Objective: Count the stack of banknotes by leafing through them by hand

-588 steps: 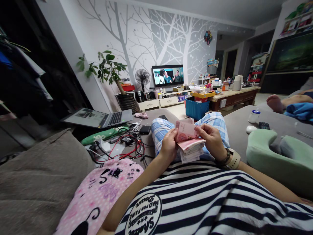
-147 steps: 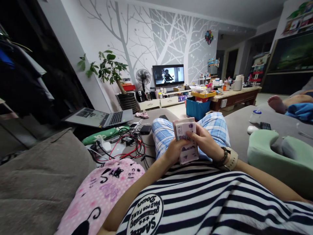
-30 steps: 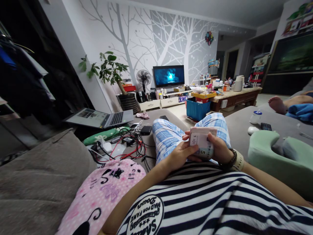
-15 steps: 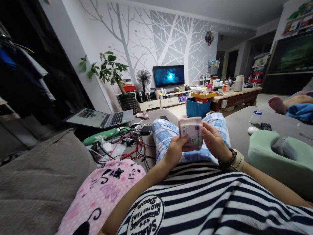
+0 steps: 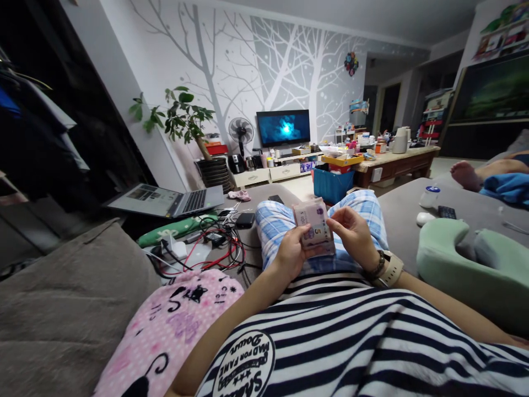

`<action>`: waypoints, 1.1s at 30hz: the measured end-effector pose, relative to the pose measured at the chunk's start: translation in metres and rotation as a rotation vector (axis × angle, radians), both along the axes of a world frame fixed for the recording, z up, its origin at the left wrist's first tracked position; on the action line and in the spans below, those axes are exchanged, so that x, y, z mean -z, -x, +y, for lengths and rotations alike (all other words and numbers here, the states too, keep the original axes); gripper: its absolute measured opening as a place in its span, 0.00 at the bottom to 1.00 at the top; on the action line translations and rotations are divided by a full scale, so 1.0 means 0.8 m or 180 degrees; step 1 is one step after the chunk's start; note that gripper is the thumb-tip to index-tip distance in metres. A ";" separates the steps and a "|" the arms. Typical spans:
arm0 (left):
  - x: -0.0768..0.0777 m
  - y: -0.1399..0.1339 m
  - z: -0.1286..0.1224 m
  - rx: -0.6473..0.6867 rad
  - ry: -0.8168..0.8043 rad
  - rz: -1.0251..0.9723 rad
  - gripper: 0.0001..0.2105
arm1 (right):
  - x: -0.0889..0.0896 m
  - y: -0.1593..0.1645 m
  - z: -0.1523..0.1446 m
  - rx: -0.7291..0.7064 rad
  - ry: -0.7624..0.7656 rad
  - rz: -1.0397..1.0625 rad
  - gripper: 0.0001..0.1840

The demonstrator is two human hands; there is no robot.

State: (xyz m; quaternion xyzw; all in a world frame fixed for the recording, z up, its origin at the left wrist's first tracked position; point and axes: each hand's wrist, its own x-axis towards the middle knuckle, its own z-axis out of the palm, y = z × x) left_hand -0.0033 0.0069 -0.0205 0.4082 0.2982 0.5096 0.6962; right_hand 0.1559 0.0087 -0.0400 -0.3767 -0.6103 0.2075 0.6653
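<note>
A stack of pinkish-purple banknotes (image 5: 316, 220) with a printed 5 is held above my lap, its long side upright and leaning a little left. My left hand (image 5: 291, 251) grips its lower left, the thumb lying across the top note. My right hand (image 5: 353, 231), with a beaded bracelet and a pale watch on the wrist, pinches at the stack's right edge, thumb and forefinger together. Its other fingers curl beneath, partly hidden. Under the notes are my legs in blue checked trousers (image 5: 270, 223).
To the left lie an open laptop (image 5: 165, 201), tangled cables (image 5: 227, 248) and a pink patterned cloth (image 5: 177, 325). A green neck pillow (image 5: 438, 253), white mouse (image 5: 425, 219) and remote (image 5: 446, 212) are at right. Another person's foot (image 5: 465, 173) shows at far right.
The banknotes have tilted left, and their top face shows more fully. My right hand's fingers have drawn into a pinch at the edge. The whole view has shifted slightly.
</note>
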 end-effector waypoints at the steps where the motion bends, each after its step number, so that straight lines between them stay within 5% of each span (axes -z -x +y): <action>1: 0.000 0.000 0.000 0.0021 -0.0011 0.0003 0.14 | 0.000 0.000 0.001 -0.0039 0.0022 0.0026 0.17; 16: 0.003 0.000 -0.003 0.0166 -0.0204 0.0089 0.14 | 0.001 0.001 -0.004 0.0004 0.0046 -0.0125 0.19; 33: -0.001 -0.001 0.002 0.0066 0.0173 -0.0092 0.14 | 0.001 0.004 -0.013 0.0319 -0.0269 -0.0367 0.17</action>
